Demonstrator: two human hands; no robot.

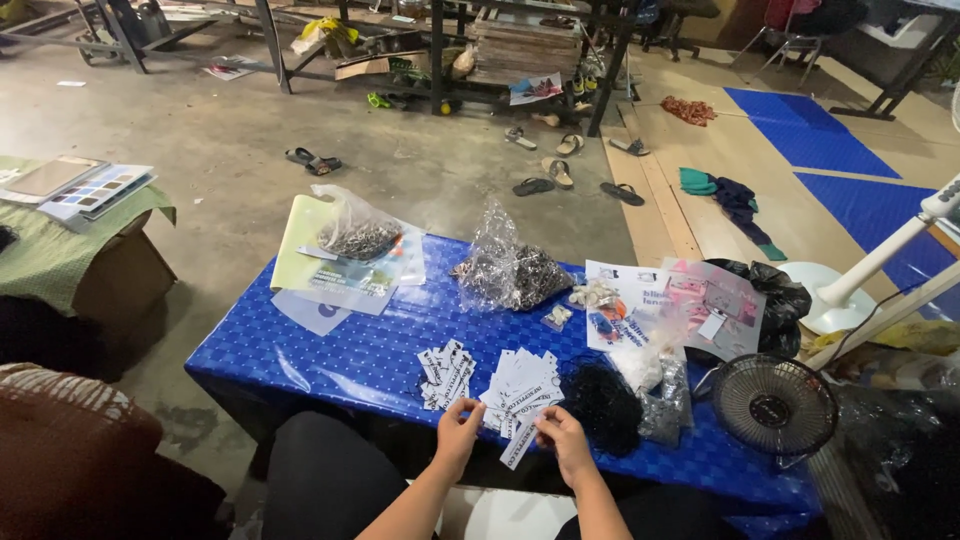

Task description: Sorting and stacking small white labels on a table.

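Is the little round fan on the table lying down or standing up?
Lying tipped back. The small black fan rests at the blue table's right end with its round grille facing up. Whether it is running, I cannot tell.

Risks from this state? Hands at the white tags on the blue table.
1. The white tag pile lies fanned close to the near edge of the blue table; a nudge from the left hand or right hand could likely push tags off.
2. The small fan stands beside the loose tags; if it runs, it might scatter them.
3. The black mesh bundle touches the pile and may snag tags.
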